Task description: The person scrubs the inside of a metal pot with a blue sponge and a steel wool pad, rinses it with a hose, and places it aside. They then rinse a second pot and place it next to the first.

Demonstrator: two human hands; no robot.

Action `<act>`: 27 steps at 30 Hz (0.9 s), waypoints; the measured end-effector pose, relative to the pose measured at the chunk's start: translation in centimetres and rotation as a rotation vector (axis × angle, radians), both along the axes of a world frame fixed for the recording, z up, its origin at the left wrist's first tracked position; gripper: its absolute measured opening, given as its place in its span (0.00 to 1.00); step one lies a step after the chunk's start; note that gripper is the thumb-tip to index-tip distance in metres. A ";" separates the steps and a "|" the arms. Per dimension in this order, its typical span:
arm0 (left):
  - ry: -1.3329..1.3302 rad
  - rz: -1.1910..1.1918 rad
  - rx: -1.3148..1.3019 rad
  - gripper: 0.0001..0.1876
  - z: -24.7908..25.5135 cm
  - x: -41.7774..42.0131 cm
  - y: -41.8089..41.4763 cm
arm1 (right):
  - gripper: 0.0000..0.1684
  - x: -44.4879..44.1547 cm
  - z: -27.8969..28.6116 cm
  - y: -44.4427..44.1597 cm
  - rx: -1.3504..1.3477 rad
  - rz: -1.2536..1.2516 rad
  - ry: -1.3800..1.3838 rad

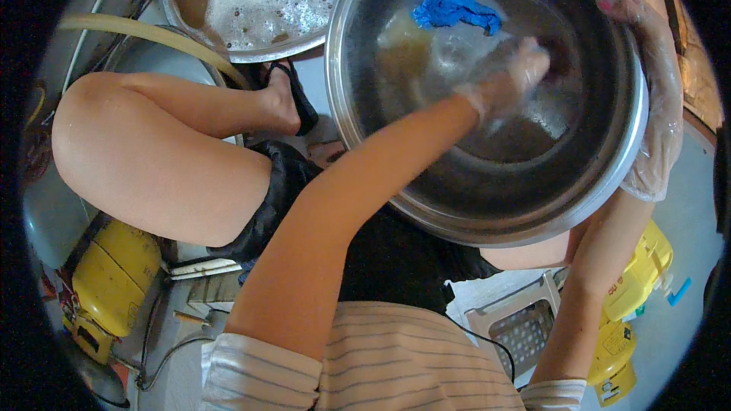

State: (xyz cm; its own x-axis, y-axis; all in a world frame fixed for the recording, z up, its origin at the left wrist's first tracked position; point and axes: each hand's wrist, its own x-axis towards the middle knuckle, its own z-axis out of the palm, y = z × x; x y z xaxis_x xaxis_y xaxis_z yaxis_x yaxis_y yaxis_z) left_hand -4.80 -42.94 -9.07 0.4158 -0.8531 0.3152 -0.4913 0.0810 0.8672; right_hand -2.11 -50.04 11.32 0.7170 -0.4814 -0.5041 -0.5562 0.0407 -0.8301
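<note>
A large round metal basin (pixel 371 180) rests tilted over my lap, its inside facing me. Within it, my left hand (pixel 528 68) wears a clear plastic glove and is near the inner bottom. Motion blur hides its fingers and whether they hold anything. Crumpled blue cloth or scrubbing material (pixel 454 8) lies on the basin's wet bottom, apart from that hand. My right hand (pixel 634 14), also in a clear plastic glove, grips the basin's right rim, thumb over the edge and palm along the outer wall.
A second metal basin (pixel 280 56) at the upper left holds brownish, foamy water. A beige hose (pixel 148 31) arches beside it over another container (pixel 154 54). Yellow plastic jugs (pixel 117 279) stand at left, with more yellow containers (pixel 639 274) at right. A plastic stool (pixel 522 325) is below.
</note>
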 end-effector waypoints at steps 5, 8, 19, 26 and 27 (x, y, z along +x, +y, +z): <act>0.475 0.356 0.016 0.09 -3.2 3.9 -1.2 | 0.26 -0.1 0.3 0.0 0.003 -0.007 -0.009; 0.257 0.477 0.060 0.11 -6.0 4.9 2.2 | 0.26 0.4 -0.3 0.1 0.036 0.006 -0.024; -0.607 0.144 0.470 0.14 -4.1 8.8 5.3 | 0.25 0.3 0.1 -0.2 -0.047 0.014 -0.014; 0.118 -0.188 0.649 0.06 -6.1 2.6 11.9 | 0.19 0.1 0.0 -0.3 -0.052 -0.023 -0.031; 0.065 -0.201 0.399 0.05 -8.0 0.2 13.2 | 0.19 0.4 0.2 0.1 -0.060 0.008 -0.034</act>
